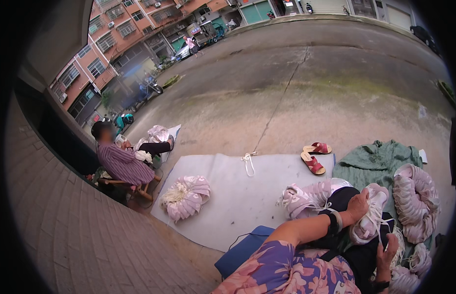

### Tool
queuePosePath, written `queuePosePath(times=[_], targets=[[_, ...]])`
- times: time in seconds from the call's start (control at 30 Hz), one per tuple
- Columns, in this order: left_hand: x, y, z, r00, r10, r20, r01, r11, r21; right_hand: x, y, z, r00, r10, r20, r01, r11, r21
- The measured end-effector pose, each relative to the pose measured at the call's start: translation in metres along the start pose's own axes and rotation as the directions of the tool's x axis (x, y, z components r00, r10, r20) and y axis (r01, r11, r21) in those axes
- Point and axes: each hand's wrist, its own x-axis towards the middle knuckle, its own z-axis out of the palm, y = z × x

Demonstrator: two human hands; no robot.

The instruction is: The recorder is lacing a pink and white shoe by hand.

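Observation:
Above my lap is a pale pink and white sneaker (373, 215), toe pointing away from me. My left hand (358, 207) is closed round its left side near the toe. White shoelaces (382, 226) run from the sneaker toward my right hand (387, 251), whose bent fingers pinch a lace close to the heel end. More loose white laces (398, 247) hang beside that hand. A curved stack of pink and white shoe pieces (417, 203) lies to the right, and a similar bundle (310, 198) rests left of my knee.
A pale mat (228, 171) covers the ground, with another shoe-piece bundle (186, 197), a knotted white lace (249, 162) and red sandals (313, 164). Green cloth (377, 159) spreads ahead of my knees. A blue bag-like thing (245, 250) stands left. Another person (124, 159) sits far left.

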Motion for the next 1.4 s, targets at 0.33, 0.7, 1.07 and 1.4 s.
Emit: queuePosePath(times=[0.33,0.7,1.07,1.4], targets=[[0.002,0.026,-0.018,0.982,0.180,-0.052,-0.185,0.974,-0.131,0.019,-0.015,0.028,0.976,0.144,0.161,-0.157,0.985,0.069],[-0.020,0.004,-0.019,0.995,-0.072,-0.062,0.053,0.960,-0.276,0.025,-0.030,0.024,0.981,0.154,0.121,-0.190,0.900,0.393],[-0.014,0.024,-0.056,0.955,-0.216,0.203,0.295,0.760,-0.579,0.053,-0.041,0.027,0.916,0.234,0.326,-0.362,0.831,0.422],[-0.021,0.030,-0.059,0.909,-0.223,0.353,0.397,0.724,-0.564,0.039,-0.035,0.012,0.852,0.402,0.335,-0.521,0.712,0.471]])
